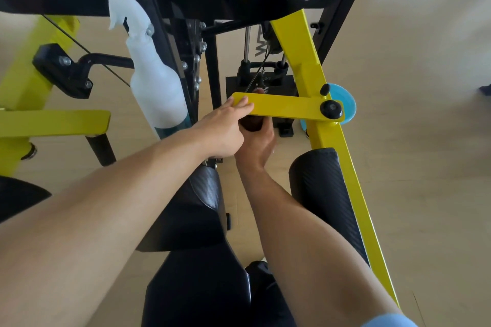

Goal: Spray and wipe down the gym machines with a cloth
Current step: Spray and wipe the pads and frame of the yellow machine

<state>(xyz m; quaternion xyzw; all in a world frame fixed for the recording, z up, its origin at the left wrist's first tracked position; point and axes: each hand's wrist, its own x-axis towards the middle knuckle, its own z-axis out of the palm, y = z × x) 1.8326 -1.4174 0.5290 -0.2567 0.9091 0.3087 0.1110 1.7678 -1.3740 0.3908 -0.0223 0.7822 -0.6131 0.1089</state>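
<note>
A: Step in hand?

B: Looks like the wiping stage, on the flat yellow steel lever arm (287,108) of the black-and-yellow gym machine (313,66). Left hand (225,130) grips the arm's free end, fingers (240,103) curled over its top edge. Right hand (256,145) sits just below, wrapped round a dark rounded grip (252,125) under the arm.

A: The cloth?

B: No cloth shows clearly in either hand. A light blue piece (345,103) shows behind the pivot knob; can't tell whether it is cloth or a machine part.

A: Sprayer?

B: The white translucent plastic spray bottle (156,82) hangs by its trigger on the black frame, left of the hands, with bluish liquid low in it. Untouched.

A: Next move?

B: My guess: free one hand, take bottle or cloth, and work along the arm toward the pivot.
</note>
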